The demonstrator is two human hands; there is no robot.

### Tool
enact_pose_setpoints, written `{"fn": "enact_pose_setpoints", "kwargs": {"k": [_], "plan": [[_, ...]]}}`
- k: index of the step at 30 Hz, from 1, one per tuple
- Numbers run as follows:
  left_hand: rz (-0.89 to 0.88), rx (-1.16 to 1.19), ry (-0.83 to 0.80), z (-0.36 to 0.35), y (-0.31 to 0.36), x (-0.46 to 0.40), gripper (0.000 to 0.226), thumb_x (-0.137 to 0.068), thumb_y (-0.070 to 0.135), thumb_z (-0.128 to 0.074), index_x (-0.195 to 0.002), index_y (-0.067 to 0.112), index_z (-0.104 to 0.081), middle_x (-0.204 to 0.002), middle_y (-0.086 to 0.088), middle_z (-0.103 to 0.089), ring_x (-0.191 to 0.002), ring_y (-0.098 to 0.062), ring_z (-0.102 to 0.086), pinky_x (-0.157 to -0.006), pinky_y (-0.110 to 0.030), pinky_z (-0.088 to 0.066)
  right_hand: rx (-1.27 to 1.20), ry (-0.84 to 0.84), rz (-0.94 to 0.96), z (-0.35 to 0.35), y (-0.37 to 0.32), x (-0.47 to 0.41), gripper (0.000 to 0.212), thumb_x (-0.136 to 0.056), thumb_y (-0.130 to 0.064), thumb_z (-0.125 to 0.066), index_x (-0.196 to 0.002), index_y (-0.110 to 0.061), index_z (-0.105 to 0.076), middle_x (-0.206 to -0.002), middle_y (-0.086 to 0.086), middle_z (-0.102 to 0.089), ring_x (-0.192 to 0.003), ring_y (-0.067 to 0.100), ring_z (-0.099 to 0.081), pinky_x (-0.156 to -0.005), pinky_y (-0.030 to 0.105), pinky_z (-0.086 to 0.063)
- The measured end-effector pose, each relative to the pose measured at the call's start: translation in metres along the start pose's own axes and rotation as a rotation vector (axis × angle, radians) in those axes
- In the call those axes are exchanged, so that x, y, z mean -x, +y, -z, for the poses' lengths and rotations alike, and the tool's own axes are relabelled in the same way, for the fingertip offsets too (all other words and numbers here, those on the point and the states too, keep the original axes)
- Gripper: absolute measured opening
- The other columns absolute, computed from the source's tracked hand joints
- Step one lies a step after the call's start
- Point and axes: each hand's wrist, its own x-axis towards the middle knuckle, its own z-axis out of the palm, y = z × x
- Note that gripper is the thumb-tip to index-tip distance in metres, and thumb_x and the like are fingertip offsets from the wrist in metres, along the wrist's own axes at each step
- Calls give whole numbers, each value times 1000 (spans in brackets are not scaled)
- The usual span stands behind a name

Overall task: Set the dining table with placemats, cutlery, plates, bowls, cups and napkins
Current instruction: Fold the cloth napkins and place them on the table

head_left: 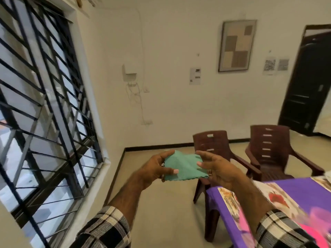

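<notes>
A folded green cloth napkin [184, 166] with a scalloped lower edge is held in the air in front of me, over the floor and left of the table. My left hand [157, 167] pinches its left side, thumb on top. My right hand [215, 169] pinches its right side the same way. The dining table [304, 192] with a purple cover fills the lower right corner. A patterned placemat [279, 199] lies on it, with blurred cutlery [232, 208] near the table's left edge and a blurred pink thing [320, 222] at the right.
Two brown plastic chairs [218, 149] [270, 147] stand beyond the table, facing me. A barred window [41, 104] lines the left wall. A dark door [308, 83] stands open at the far right. Beige floor [161, 212] lies below my arms.
</notes>
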Motion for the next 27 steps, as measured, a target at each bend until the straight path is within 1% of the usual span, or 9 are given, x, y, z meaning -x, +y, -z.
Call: {"fn": "enact_pose_setpoints", "kwargs": {"k": [3, 5, 8, 12, 16, 19, 21, 23, 27], "plan": [[65, 51, -50, -23, -46, 4, 73, -81, 22, -92, -145, 34, -60, -132, 0, -72, -102, -19, -73, -77, -45, -58, 76, 165, -21, 12, 54, 25, 59, -76, -4, -84, -131, -10, -65, -125, 18, -74, -107, 35, -74, -97, 54, -58], [118, 68, -119, -46, -79, 7, 67, -88, 15, -86, -147, 32, -58, -131, 1, -73, -103, -18, -74, -81, -47, -60, 41, 310, -8, 23, 88, 50, 56, -81, 7, -80, -130, -11, -62, -116, 19, -76, -98, 34, -76, -85, 47, -63], [189, 49, -239, -86, -123, 15, 65, -91, 8, -81, -147, 31, -57, -124, 1, -73, -92, -19, -75, -67, -37, -61, -36, 514, 48, 40, 124, 87, 54, -81, 7, -80, -128, -12, -63, -108, 18, -78, -93, 34, -76, -77, 44, -65], [298, -7, -377, -150, -168, 24, 43, -98, 30, -78, -138, 26, -64, -122, 2, -76, -93, -28, -78, -67, -35, -60, -19, 655, 93, 71, 139, 146, 54, -76, -7, -86, -125, -13, -65, -88, 15, -71, -80, 27, -68, -64, 27, -56], [292, -69, -321, -215, -186, 12, 31, -96, 36, -78, -123, 25, -68, -117, -2, -72, -94, -17, -71, -71, -28, -56, -27, 701, 103, 117, 145, 192, 49, -73, -9, -82, -120, -15, -68, -85, 22, -59, -81, 31, -54, -77, 42, -45], [235, 7, -433, -275, -184, -7, 54, -88, 33, -85, -136, 22, -64, -141, -6, -67, -118, -13, -68, -91, -22, -56, -62, 768, 46, 156, 146, 229, 59, -67, -11, -79, -124, -11, -64, -77, 18, -61, -73, 29, -55, -69, 37, -45], [222, 90, -612, -314, -179, -14, 55, -93, 24, -81, -143, 12, -62, -142, -9, -68, -133, -25, -64, -106, -34, -54, -114, 799, 27, 177, 144, 250, 62, -68, -11, -80, -127, -10, -61, -82, 21, -64, -77, 32, -59, -72, 39, -49], [220, 100, -773, -356, -171, -19, 47, -97, 19, -76, -140, 4, -64, -138, -15, -70, -132, -34, -64, -112, -45, -52, -161, 840, 25, 204, 146, 275, 62, -68, -12, -82, -127, -12, -61, -92, 26, -66, -85, 37, -62, -81, 48, -50], [283, 41, -699, -427, -168, -28, 25, -95, 15, -78, -114, -1, -72, -117, -25, -75, -104, -38, -71, -90, -48, -60, -302, 1032, 33, 261, 153, 317, 45, -76, -2, -84, -115, -14, -65, -101, 24, -76, -86, 35, -71, -83, 50, -57]]}}
